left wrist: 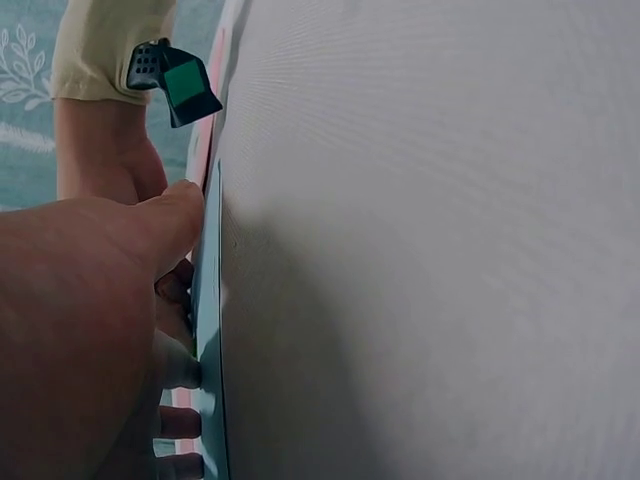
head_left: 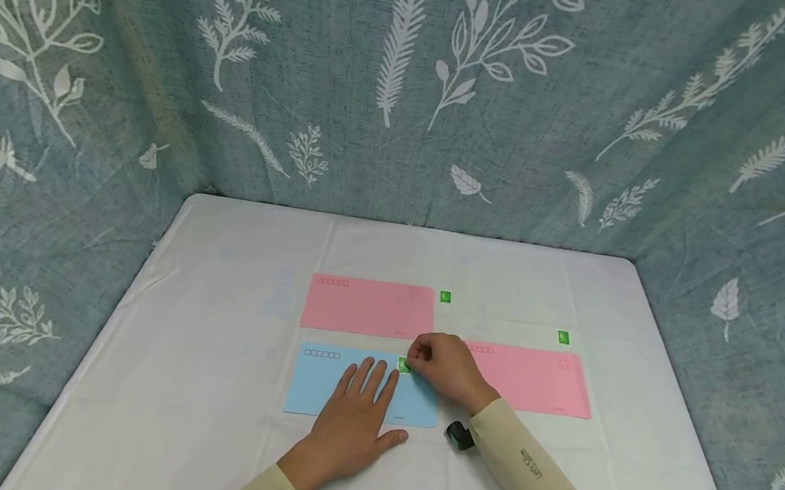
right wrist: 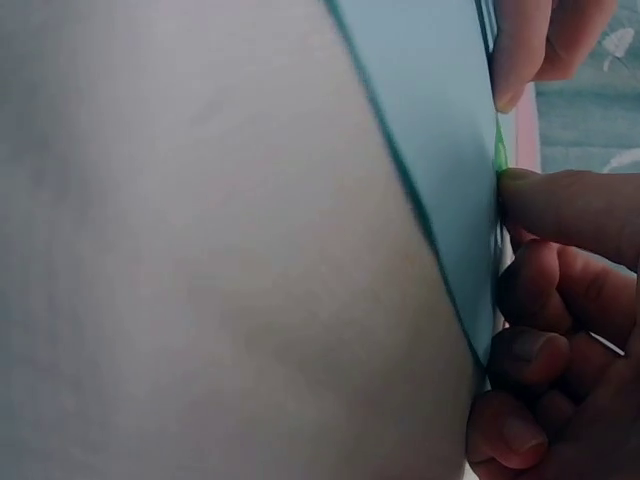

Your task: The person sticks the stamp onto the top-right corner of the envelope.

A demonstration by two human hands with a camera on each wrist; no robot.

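Observation:
A blue envelope (head_left: 362,409) lies flat on the white table in the head view, with a row of small boxes at its upper left. My left hand (head_left: 354,421) rests on it, fingers spread and straight. At the envelope's upper right is a small green stamp (head_left: 404,365). My right hand (head_left: 450,369) pinches the stamp's right side with curled fingers. In the right wrist view, the thumb (right wrist: 565,205) touches the green stamp (right wrist: 501,150), seen nearly edge-on. The left wrist view shows the left fingertips on the blue envelope (left wrist: 208,300).
A pink envelope (head_left: 368,306) lies behind the blue one, and another pink envelope (head_left: 529,381) to the right. Two more green stamps (head_left: 445,297) lie on the white tablecloth (head_left: 194,352), one beside each pink envelope. Patterned curtains (head_left: 325,70) surround the table's back and sides.

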